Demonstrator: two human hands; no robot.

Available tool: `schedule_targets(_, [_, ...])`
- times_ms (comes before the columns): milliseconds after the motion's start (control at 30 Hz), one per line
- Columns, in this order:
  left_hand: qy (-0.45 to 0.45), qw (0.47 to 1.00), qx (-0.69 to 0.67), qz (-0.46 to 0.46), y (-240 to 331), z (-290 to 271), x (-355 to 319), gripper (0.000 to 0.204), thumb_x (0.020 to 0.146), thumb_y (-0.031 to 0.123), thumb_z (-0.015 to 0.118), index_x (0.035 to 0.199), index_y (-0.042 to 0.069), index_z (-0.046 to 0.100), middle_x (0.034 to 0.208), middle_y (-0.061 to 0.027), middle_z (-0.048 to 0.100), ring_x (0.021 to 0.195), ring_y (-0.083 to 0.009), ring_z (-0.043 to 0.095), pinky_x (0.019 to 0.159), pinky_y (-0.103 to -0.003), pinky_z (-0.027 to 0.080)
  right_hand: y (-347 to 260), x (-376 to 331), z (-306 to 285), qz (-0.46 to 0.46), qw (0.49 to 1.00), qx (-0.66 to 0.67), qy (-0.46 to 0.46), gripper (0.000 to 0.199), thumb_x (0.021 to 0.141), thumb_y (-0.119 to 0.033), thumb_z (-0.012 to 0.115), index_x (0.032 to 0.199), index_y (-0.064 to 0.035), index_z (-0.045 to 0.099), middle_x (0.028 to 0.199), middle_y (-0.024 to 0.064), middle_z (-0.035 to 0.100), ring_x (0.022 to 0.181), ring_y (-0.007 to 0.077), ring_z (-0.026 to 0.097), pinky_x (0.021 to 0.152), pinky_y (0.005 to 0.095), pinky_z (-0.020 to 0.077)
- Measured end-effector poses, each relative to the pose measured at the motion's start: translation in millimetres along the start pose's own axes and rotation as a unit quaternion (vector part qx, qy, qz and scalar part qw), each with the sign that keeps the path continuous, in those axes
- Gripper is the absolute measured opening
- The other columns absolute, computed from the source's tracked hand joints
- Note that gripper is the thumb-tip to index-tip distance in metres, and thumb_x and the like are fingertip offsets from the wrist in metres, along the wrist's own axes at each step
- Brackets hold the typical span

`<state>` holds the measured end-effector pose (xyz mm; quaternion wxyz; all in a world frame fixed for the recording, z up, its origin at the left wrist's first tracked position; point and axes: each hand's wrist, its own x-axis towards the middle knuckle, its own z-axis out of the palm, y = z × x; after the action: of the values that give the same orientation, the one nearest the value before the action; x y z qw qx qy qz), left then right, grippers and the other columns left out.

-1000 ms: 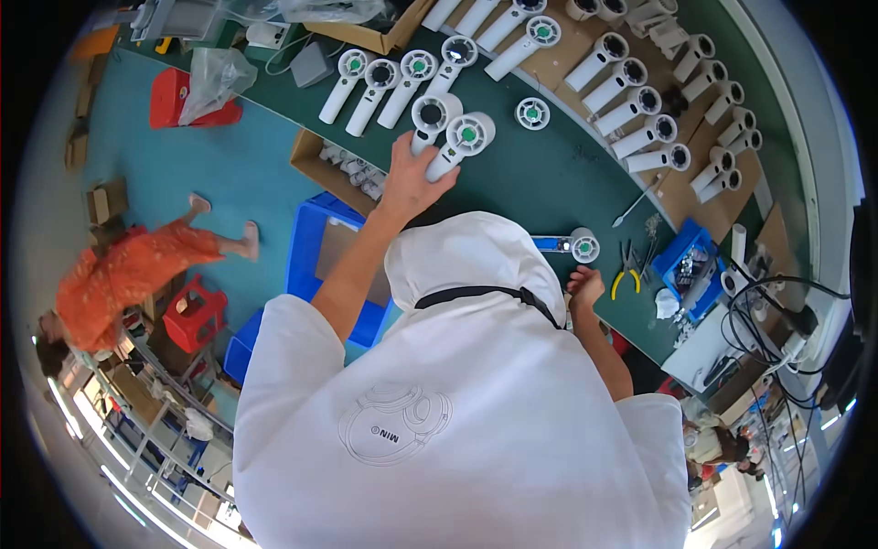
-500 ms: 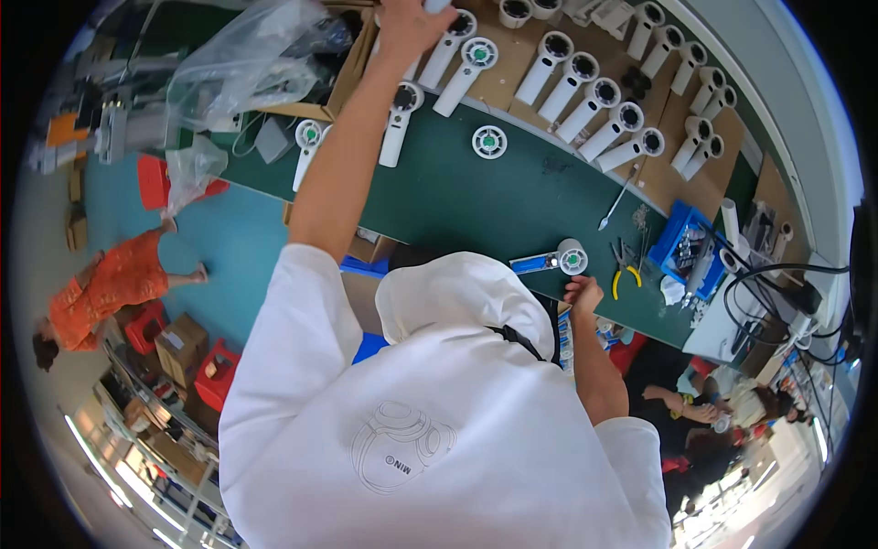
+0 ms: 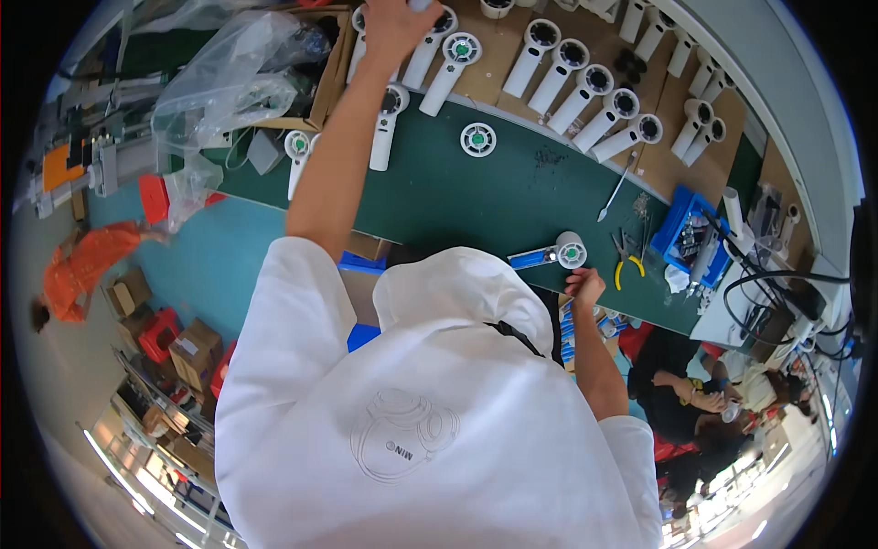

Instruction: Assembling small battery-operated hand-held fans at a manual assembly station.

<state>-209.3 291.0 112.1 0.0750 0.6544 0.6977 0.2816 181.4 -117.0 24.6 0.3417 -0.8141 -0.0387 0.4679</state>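
Note:
At the far edge of the view, my left hand [image 3: 398,32] is closed around a whitish piece [image 3: 420,4] that is mostly cut off by the frame, so its kind cannot be told. White handheld fans [image 3: 445,78] lie around that hand. My right hand [image 3: 586,286] is at the near table edge with its fingers curled in; whatever is in them, if anything, is hidden. Just beyond it lies a fan with an opened handle [image 3: 552,255], a blue cell showing inside. A loose round white fan grille [image 3: 478,140] with a green centre rests on the green table [image 3: 430,197].
Several more fans [image 3: 594,87] stand in a row on cardboard [image 3: 494,87]. To the right are yellow-handled pliers [image 3: 628,263], a thin metal tool [image 3: 617,188], a blue bin [image 3: 684,233] and black cables [image 3: 777,274]. A plastic-covered box [image 3: 325,82] stands at left; other people are nearby.
My left hand and its piece have shifted slightly left and up in the view, along with the whole bench. My right hand stays beside the opened fan. A person in orange at left has moved.

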Motion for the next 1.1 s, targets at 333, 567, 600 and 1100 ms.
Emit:
schedule_targets(333, [-0.025, 0.995, -0.085, -0.044, -0.1, -64.0, -265.0, 0.041, 0.07, 0.029, 0.078, 0.096, 0.0, 0.066, 0.114, -0.0283, 0.049, 0.105, -0.0438, 0.051, 0.09, -0.047, 0.045, 3.0, 4.6, -4.5, -0.021, 0.999, -0.043, -0.017, 0.038, 0.089, -0.024, 0.039, 0.079, 0.0043, 0.062, 0.059, 0.0138, 0.061, 0.035, 0.0189, 0.048, 0.033, 0.0286, 0.0392])
schedule_targets(567, [-0.131, 0.988, -0.081, -0.025, -41.2, -51.4, -327.3, 0.032, 0.07, 0.026, 0.074, 0.092, 0.005, 0.065, 0.119, -0.0277, 0.044, 0.106, -0.0455, 0.046, 0.094, -0.049, 0.042, 2.2, 13.4, -4.8, 0.014, 0.998, -0.048, -0.031, 0.035, 0.09, -0.024, 0.038, 0.086, 0.0028, 0.061, 0.063, 0.0128, 0.061, 0.04, 0.0196, 0.048, 0.039, 0.0301, 0.0409])
schedule_targets(600, [-0.147, 0.986, -0.078, -0.01, -48.8, -52.6, -323.7, 0.032, 0.07, 0.027, 0.073, 0.093, 0.006, 0.065, 0.118, -0.026, 0.044, 0.105, -0.0438, 0.046, 0.094, -0.049, 0.042, -0.6, 10.9, -2.7, 0.018, 0.997, -0.068, -0.041, 0.035, 0.091, -0.025, 0.038, 0.087, 0.0021, 0.061, 0.065, 0.0125, 0.061, 0.044, 0.0193, 0.049, 0.043, 0.0307, 0.0417])
schedule_targets(1100, [-0.051, 0.981, 0.148, -0.112, -8.8, -37.8, -336.6, 0.045, 0.075, 0.02, 0.073, 0.114, 0.003, 0.058, 0.136, -0.028, 0.039, 0.133, -0.0458, 0.031, 0.109, -0.056, 0.026, -23.3, 43.5, 14.2, -0.06, 0.973, -0.172, -0.144, 0.039, 0.091, -0.027, 0.039, 0.096, 0.0027, 0.063, 0.08, 0.0139, 0.066, 0.062, 0.0236, 0.06, 0.059, 0.0327, 0.0513])
